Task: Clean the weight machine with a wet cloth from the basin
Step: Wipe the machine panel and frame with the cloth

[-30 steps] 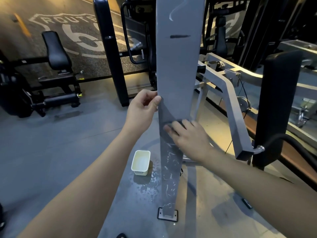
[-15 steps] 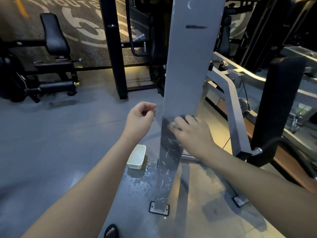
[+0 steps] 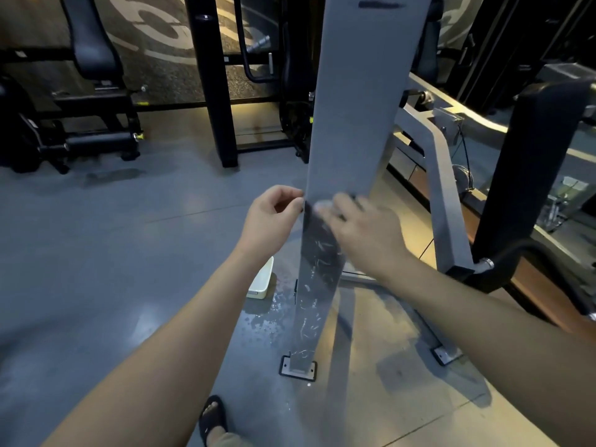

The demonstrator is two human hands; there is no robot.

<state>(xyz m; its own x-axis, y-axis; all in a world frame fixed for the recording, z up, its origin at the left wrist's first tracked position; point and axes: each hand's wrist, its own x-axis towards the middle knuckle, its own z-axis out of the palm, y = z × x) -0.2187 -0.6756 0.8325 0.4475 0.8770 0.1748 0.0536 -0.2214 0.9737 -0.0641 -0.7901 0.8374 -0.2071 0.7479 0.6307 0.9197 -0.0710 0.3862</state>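
Wiping step: right hand (image 3: 364, 233), fingers flat, presses cloth (image 3: 323, 206) on machine post (image 3: 364, 108); left hand (image 3: 271, 221) curled, empty, at post's left edge. Basin (image 3: 262, 282) on floor (image 3: 96, 253) beside post base. Next, likely: strokes onto dry upper face.

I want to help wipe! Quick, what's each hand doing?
Left hand: fingers curled beside the grey post, holding nothing visible.
Right hand: open, blurred, pressing the cloth on the post.

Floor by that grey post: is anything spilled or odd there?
Yes. Water is splashed in drops across the floor beside the white basin, near the foot of the grey post. The post's lower part looks darker and streaky wet, probably from wiping.
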